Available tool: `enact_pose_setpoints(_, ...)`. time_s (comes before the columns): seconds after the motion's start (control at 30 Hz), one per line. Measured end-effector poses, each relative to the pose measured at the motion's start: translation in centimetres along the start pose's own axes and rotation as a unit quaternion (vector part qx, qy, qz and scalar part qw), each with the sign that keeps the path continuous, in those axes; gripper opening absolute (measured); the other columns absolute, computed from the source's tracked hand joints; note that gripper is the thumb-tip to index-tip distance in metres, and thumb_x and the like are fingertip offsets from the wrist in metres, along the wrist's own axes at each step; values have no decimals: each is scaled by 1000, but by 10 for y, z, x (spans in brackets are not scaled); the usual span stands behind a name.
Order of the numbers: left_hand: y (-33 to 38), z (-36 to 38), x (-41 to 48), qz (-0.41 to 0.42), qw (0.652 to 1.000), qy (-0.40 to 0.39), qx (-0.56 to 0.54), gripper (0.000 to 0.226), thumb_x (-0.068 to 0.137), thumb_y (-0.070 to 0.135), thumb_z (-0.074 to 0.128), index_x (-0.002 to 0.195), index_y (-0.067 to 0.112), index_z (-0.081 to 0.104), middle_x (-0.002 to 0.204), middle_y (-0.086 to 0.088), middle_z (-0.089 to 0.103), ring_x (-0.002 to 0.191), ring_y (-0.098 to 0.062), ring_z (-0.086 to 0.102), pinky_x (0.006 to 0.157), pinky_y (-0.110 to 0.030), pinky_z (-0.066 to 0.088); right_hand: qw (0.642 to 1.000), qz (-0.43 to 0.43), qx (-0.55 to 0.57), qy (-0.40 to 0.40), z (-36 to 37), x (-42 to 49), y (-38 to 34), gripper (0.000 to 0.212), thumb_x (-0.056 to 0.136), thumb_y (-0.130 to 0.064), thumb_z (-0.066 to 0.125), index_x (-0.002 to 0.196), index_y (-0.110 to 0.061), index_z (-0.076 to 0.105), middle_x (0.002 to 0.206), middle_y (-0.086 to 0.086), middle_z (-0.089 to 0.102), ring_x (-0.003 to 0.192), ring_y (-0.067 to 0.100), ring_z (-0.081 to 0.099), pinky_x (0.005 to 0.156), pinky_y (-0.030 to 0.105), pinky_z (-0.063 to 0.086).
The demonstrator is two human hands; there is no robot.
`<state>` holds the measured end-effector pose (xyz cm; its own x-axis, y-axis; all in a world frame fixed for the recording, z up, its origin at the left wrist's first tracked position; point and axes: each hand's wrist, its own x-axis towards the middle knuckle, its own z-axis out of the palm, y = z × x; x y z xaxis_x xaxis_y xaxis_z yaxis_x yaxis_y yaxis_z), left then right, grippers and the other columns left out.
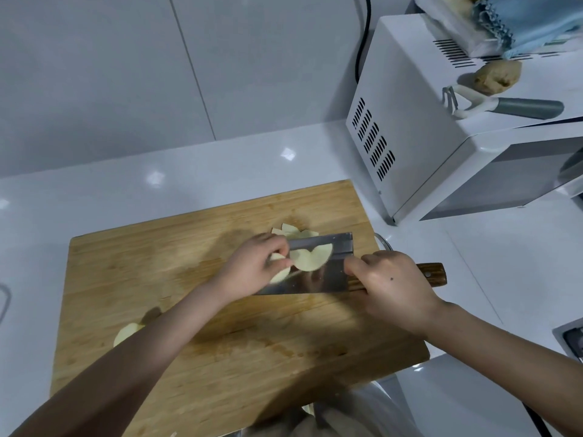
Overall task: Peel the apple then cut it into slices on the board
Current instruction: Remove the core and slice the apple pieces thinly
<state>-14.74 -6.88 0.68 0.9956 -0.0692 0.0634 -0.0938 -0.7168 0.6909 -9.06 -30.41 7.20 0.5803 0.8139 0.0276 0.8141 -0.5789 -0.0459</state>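
A wooden cutting board lies on the white counter. My right hand grips the wooden handle of a cleaver, whose flat steel blade lies tilted over the board. A pale apple slice sticks to the blade's face. My left hand pinches another apple slice at the blade's left end. More cut slices lie on the board just behind the blade. A larger peeled apple piece sits near the board's left front, partly hidden by my left forearm.
A white microwave stands at the right, close to the board's far right corner. On top of it lie a peeler, a brownish lump and a blue cloth. A black cable runs up the wall.
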Motion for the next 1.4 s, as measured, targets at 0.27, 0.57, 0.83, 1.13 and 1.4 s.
enact_pose_setpoints(0.27, -12, 1, 10, -188, 982, 11, 28, 24, 81, 34, 70, 97, 17, 64, 103, 5, 59, 101, -13, 53, 84, -28, 42, 999, 33, 3, 12, -2, -6, 10, 44, 40, -16, 88, 77, -13, 64, 47, 1, 57, 37, 18, 52, 38, 24, 47)
enact_pose_setpoints(0.57, 20, 26, 28, -114, 986, -20, -118, 45, 65, 28, 84, 103, 21, 63, 104, 3, 56, 95, -15, 55, 77, -26, 47, 1000, 21, -3, 22, -3, -7, 7, 44, 41, -21, 90, 76, -16, 64, 49, 0, 60, 38, 17, 54, 38, 25, 47)
enact_pose_setpoints(0.83, 21, 19, 30, -153, 974, -84, -144, 25, 73, 28, 79, 90, 20, 63, 91, 4, 63, 87, -15, 58, 73, -27, 43, 1000, 19, 1, 19, -2, -6, 7, 42, 42, -19, 89, 76, -14, 64, 48, 0, 59, 38, 18, 53, 39, 24, 46)
enact_pose_setpoints(1.13, -15, -9, -4, -278, 953, -55, -108, 16, 78, 19, 75, 92, 15, 69, 93, 1, 69, 85, -14, 62, 67, -22, 45, 980, 164, 28, 112, -1, 6, 20, 29, 56, -10, 80, 79, -10, 63, 48, 3, 57, 40, 26, 53, 44, 23, 37)
enact_pose_setpoints(1.4, -35, -15, -30, -298, 946, 99, 85, 40, 80, 28, 69, 118, 18, 61, 121, -6, 58, 116, -26, 47, 92, -32, 37, 910, 271, 310, 49, -17, 31, 6, 22, 75, -32, 73, 92, -25, 60, 64, 0, 63, 63, 22, 60, 61, 33, 47)
